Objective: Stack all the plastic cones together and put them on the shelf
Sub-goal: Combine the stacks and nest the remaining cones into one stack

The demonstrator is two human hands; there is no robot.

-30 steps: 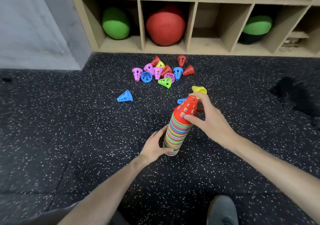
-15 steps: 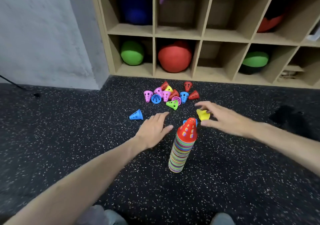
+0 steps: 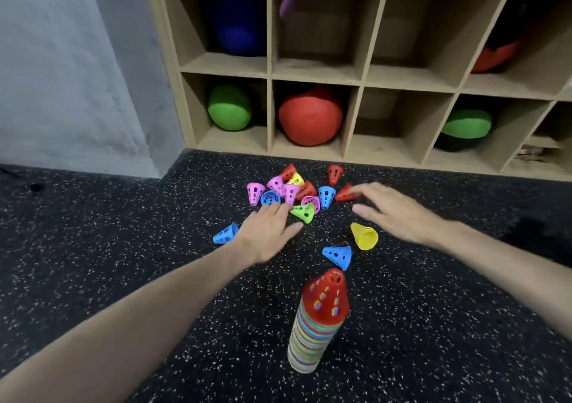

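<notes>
A tall stack of many-coloured cones point(image 3: 315, 322) with a red cone on top stands upright on the black speckled floor, untouched. Beyond it lie a blue cone point(image 3: 337, 255) and a yellow cone point(image 3: 365, 236) on their sides. A heap of several pink, blue, red, yellow and green cones point(image 3: 294, 190) lies near the shelf. My left hand point(image 3: 266, 232) stretches flat toward the heap, fingertips close to a green cone point(image 3: 305, 212). My right hand point(image 3: 393, 212) reaches with spread fingers toward a red cone point(image 3: 343, 193) at the heap's right edge. Both hands hold nothing.
A wooden cubby shelf point(image 3: 359, 77) runs along the back, holding a green ball point(image 3: 229, 107), a red ball point(image 3: 311, 116), a blue ball and others. A lone blue cone point(image 3: 226, 234) lies left of my left wrist. A grey wall stands at left.
Both hands let go of the stack and reached forward to the heap of loose cones. The view moved closer to the shelf, so the stack now sits lower in view.
</notes>
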